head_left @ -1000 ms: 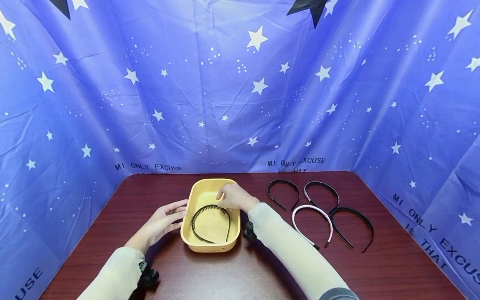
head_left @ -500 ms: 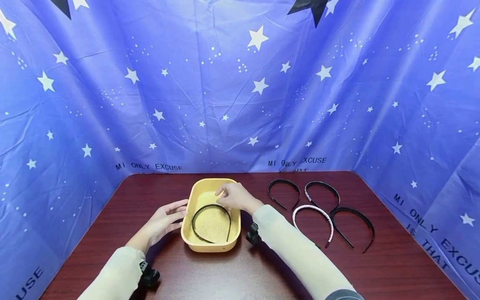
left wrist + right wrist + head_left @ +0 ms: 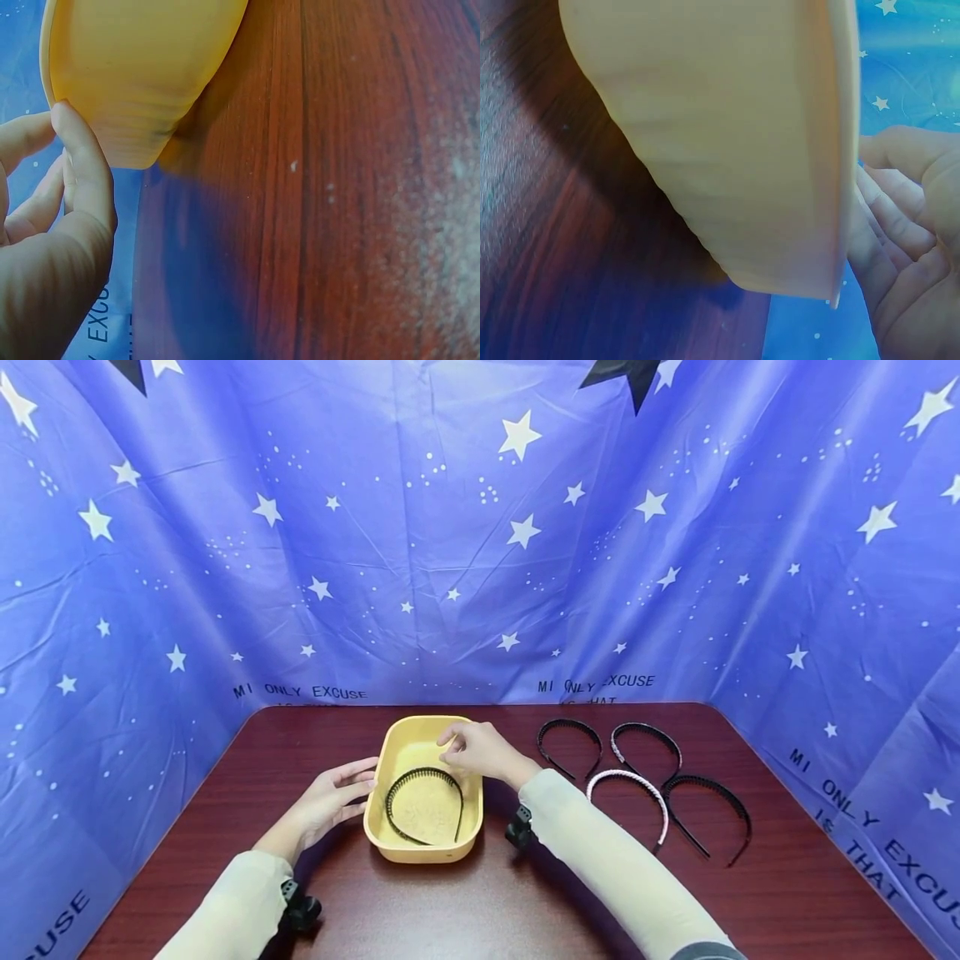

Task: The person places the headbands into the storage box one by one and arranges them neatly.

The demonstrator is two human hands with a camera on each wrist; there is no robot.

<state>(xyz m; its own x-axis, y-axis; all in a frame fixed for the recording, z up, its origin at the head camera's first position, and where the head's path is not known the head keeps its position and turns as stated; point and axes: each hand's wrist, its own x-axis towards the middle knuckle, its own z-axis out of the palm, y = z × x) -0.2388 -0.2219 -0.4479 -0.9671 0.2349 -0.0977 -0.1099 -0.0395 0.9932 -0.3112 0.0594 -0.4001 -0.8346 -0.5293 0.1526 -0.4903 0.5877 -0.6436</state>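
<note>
Yellow tub (image 3: 390, 847) sits mid-tabletop (image 3: 450, 910), long axis running away from the person. One black toothed headband (image 3: 424, 805) lies flat on the tub floor, open ends toward the near wall. It fits inside the rim without touching either hand.

Left hand (image 3: 330, 797) rests against the tub's left wall, fingers straight and relaxed, tips at the rim. The left wrist view confirms it: a fingertip (image 3: 71, 131) touches the yellow wall, with nothing curled round it. My reading is that this hand is there to steady the tub so it does not slide on the smooth wood.

Right hand (image 3: 480, 750) hovers over the far right corner of the tub, fingers loosely bent and holding nothing. In the right wrist view the palm is open beside the tub's rim (image 3: 844, 150).

Four more headbands lie in a cluster on the tabletop to the right, well apart from the tub: a black one (image 3: 568, 742), a dark beaded one (image 3: 647, 743), a pale pink one (image 3: 628, 802) and a black toothed one (image 3: 708, 814). They are within easy reach of the right arm.

Compared with a second ago, the right hand has lifted off the headband's arch and drifted right, toward the tub's edge. The headband lies as it did, and the left hand and tub have not shifted.
</note>
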